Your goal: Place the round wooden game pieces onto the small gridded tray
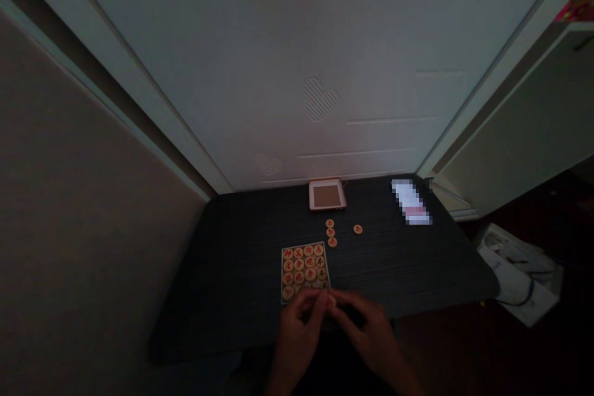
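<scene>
At the front edge of the tray (pixel 281 275), my left hand (pixel 299 328) and my right hand (pixel 366 325) meet with fingertips together. Between them shows a round wooden Chinese chess piece (pixel 331 302), pinched by both hands and partly covered. The square tray holds rows of chess pieces (pixel 299 264), most with red characters and a few at the right with dark ones. My fingers hide its near right corner. Beyond it, three loose pieces (pixel 330 232) lie in a line, and a single piece (pixel 357 229) lies to their right.
A shallow box (pixel 327 208) with a pale rim stands at the back of the dark table (pixel 232 229). A blurred-out bright flat object (pixel 411 202) lies at the back right. The table's far edge meets a white panel (pixel 278 74). White bags (pixel 520 278) sit beyond the right end.
</scene>
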### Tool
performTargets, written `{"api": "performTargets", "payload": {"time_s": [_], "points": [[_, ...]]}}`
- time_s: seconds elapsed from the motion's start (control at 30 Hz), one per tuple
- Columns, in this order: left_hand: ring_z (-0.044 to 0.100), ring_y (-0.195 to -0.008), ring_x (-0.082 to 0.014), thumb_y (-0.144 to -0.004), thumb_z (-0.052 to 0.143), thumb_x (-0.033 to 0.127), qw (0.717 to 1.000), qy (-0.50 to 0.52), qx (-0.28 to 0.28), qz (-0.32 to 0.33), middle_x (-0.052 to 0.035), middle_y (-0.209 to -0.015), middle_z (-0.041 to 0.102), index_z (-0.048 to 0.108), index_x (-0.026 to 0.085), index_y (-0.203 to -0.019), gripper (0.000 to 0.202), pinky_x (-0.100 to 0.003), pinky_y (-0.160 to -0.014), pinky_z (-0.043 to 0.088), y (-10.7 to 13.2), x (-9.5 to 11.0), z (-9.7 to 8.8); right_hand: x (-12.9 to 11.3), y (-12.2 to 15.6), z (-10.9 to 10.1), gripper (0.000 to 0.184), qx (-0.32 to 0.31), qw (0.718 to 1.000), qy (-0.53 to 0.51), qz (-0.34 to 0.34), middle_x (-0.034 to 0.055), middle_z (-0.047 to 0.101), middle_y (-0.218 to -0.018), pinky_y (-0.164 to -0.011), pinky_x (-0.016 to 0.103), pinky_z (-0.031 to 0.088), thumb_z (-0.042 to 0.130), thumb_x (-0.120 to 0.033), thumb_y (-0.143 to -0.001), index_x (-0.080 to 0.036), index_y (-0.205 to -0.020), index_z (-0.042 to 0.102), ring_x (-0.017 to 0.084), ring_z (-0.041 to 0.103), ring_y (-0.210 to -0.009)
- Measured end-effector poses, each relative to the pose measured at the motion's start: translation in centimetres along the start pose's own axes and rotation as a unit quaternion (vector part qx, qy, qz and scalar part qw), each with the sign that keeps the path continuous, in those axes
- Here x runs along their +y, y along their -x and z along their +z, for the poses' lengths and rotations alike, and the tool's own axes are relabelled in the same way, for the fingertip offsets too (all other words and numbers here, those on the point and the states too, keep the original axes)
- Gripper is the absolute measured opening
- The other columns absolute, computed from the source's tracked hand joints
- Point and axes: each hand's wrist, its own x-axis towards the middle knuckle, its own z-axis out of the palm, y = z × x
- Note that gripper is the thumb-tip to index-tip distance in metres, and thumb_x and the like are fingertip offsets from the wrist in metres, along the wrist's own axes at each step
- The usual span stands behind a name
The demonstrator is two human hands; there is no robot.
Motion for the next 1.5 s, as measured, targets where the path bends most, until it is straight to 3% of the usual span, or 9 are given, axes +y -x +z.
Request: {"api": "performTargets", "payload": {"time_s": [0.2,0.43,0.83,1.17,1.5], "points": [[0.077,-0.091,-0.0236,-0.094,0.063,0.044,1.0,-0.005,-0.023,-0.011,-0.0072,-0.101,0.081,0.076,0.02,-0.102,0.029,-0.032,-0.086,0.059,0.1,-0.3,-0.4,-0.6,-0.1,0.1,0.029,0.01,0.997,-0.051,0.063,0.0057,0.078,-0.116,-0.097,0.039,0.057,0.069,-0.044,-0.093,-0.029,-0.117,0.076,0.027,0.073,-0.108],[0.074,-0.108,-0.0246,-0.093,0.065,0.041,0.998,-0.025,-0.054,-0.001,-0.0077,-0.119,0.077,0.074,0.024,-0.115,0.029,-0.035,-0.1,0.055,0.5,-0.4,-0.6,-0.3,-0.2,-0.1,0.034,0.032,0.99,-0.107,0.087,0.0082,0.078,-0.115,-0.098,0.041,0.056,0.072,-0.047,-0.09,-0.026,-0.117,0.076,0.028,0.073,-0.106],[0.077,-0.096,-0.0218,-0.09,0.07,0.036,0.994,-0.093,-0.046,0.041,-0.0032,-0.104,0.082,0.075,0.028,-0.113,0.024,-0.032,-0.093,0.059,0.7,-0.3,-0.4,-0.5,-0.4,-0.4,0.029,0.018,0.984,-0.146,0.097,0.0081,0.079,-0.106,-0.092,0.037,0.056,0.072,-0.046,-0.09,-0.024,-0.108,0.076,0.025,0.073,-0.1],[0.077,-0.1,-0.0221,-0.092,0.067,0.034,0.983,-0.155,-0.066,0.077,-0.001,-0.114,0.08,0.074,0.033,-0.118,0.027,-0.034,-0.097,0.058,1.0,-0.9,-0.2,0.4,-0.7,-0.3,0.034,0.041,0.979,-0.165,0.116,0.0047,0.077,-0.082,-0.073,0.03,0.056,0.077,-0.053,-0.082,-0.02,-0.089,0.071,0.022,0.072,-0.078],[0.077,-0.099,-0.0227,-0.093,0.067,0.034,0.984,-0.148,-0.06,0.074,-0.0018,-0.11,0.081,0.074,0.032,-0.118,0.026,-0.034,-0.096,0.058,0.8,-0.7,0.2,0.1,-0.8,-0.4,0.035,0.07,0.979,-0.143,0.127,0.006,0.078,-0.082,-0.074,0.031,0.057,0.074,-0.055,-0.085,-0.019,-0.084,0.074,0.023,0.073,-0.078]]}}
